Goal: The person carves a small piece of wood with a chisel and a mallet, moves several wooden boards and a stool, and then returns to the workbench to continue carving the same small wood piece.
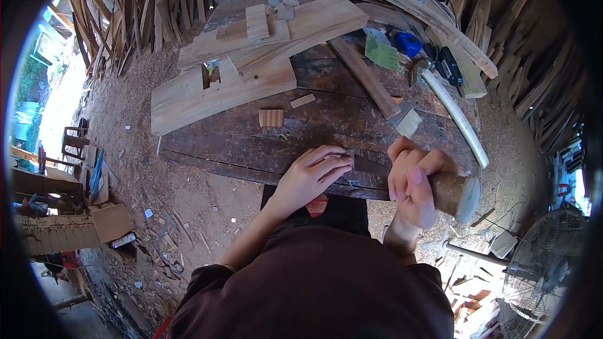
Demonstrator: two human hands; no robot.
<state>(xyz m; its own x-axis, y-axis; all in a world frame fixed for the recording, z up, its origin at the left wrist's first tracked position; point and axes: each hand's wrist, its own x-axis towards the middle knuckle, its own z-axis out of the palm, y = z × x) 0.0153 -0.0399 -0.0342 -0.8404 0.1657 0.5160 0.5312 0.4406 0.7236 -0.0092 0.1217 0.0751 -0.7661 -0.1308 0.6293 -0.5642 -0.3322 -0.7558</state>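
My right hand (414, 182) is closed around a thick, round brown wooden piece (451, 194) with a pale, worn end that points right. It is held above the front right edge of the worn wooden table (232, 141). To its left, my left hand (314, 172) rests at the table's front edge. Its fingers are bent and pressed together, and what they hold, if anything, is too small to name. Beyond that hand lie a small striped wood block (271, 118) and a thin wood chip (303, 101).
Planks (220, 97) are piled on the table's far left. A long wooden bar (364, 75), a hammer with a pale handle (455, 116), a blue object (407, 44) and a black device (449, 66) lie right. A fan (540, 270) stands on the floor.
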